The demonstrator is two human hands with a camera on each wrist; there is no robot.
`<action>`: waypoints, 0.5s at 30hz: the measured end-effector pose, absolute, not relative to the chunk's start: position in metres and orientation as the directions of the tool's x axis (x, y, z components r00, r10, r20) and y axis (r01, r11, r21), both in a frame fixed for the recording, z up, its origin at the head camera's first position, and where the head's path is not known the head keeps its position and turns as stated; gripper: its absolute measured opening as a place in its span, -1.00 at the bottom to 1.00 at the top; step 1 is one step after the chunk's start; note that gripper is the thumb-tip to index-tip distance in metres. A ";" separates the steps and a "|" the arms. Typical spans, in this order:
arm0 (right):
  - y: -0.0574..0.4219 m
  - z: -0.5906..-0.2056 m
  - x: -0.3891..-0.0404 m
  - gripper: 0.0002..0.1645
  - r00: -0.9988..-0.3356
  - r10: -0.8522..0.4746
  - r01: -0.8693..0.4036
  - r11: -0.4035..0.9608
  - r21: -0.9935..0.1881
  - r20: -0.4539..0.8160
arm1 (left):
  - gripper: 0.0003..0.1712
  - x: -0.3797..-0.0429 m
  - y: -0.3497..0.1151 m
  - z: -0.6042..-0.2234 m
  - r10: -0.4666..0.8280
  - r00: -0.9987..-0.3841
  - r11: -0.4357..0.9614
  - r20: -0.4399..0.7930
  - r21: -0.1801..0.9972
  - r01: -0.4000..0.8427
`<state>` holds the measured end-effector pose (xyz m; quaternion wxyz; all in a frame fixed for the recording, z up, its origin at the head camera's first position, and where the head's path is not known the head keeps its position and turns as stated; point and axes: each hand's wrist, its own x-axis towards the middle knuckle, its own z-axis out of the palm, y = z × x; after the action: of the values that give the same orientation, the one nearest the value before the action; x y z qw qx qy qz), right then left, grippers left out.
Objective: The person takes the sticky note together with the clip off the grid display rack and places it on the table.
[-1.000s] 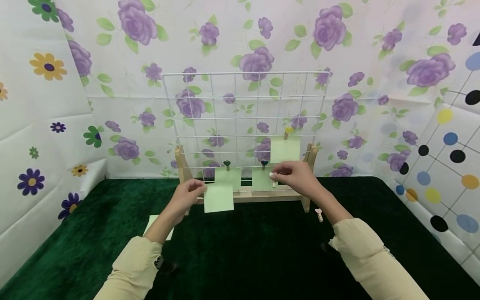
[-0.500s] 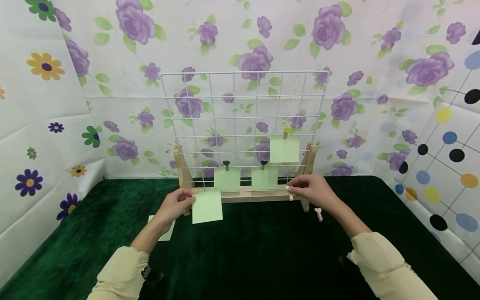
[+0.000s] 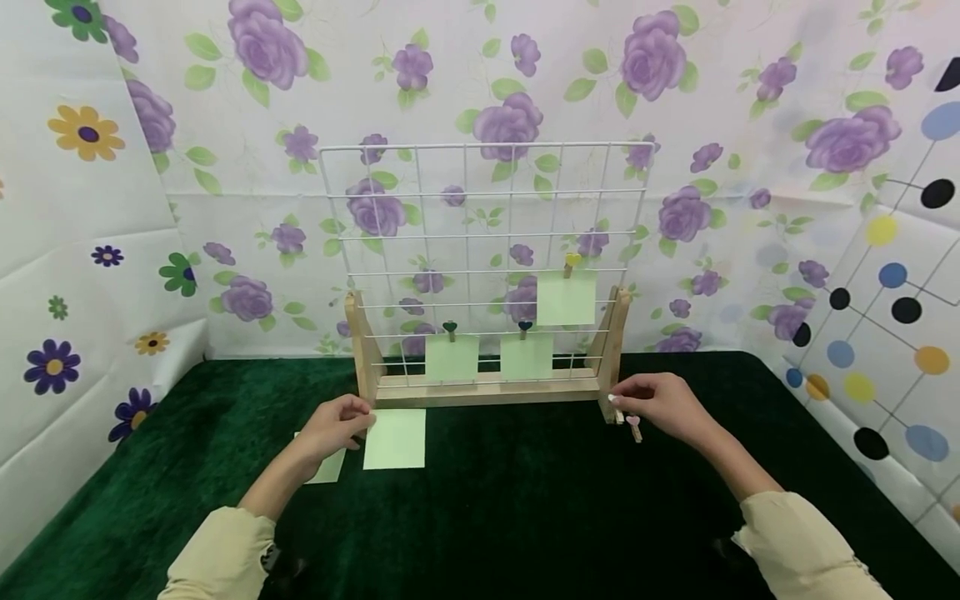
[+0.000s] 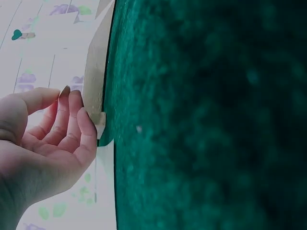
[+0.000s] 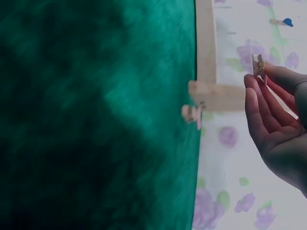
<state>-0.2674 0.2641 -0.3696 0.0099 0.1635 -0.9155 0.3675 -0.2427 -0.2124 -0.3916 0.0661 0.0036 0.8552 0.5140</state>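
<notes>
Between thumb and fingertips, my left hand (image 3: 333, 433) pinches the left edge of a pale green paper note (image 3: 395, 439), low before the rack's left foot. Thumb and index finger also meet in the left wrist view. Over at the right foot, my right hand (image 3: 667, 404) pinches a small wooden clothespin (image 5: 258, 64) with a white end. Close below it, a pink-heart clothespin (image 3: 634, 427) lies on the green cloth. A second note (image 3: 327, 468) lies on the cloth, partly hidden behind my left hand.
A white wire grid (image 3: 487, 193) stands in a wooden base (image 3: 487, 390). Two notes (image 3: 452, 360) hang low under dark-heart clothespins (image 3: 525, 330); a third note (image 3: 566, 298) hangs higher right under a yellow-heart clothespin (image 3: 572, 263). Flowered sheeting (image 3: 255, 208) closes off the back.
My left hand has come down and left with its note, away from the grid. My right hand has moved right and down from the lower notes, carrying the white-ended clothespin.
</notes>
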 end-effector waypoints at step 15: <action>0.306 -0.393 -0.273 -0.65 -0.976 -0.216 -0.181 0.695 -0.696 0.038 | -0.75 -0.240 -0.222 -0.393 0.083 -0.987 0.519 -0.134 0.852 -0.072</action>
<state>-0.2734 0.3056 -0.3927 -0.0234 0.1076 -0.9203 0.3753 -0.2398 -0.2221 -0.3931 0.0791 0.0032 0.8678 0.4906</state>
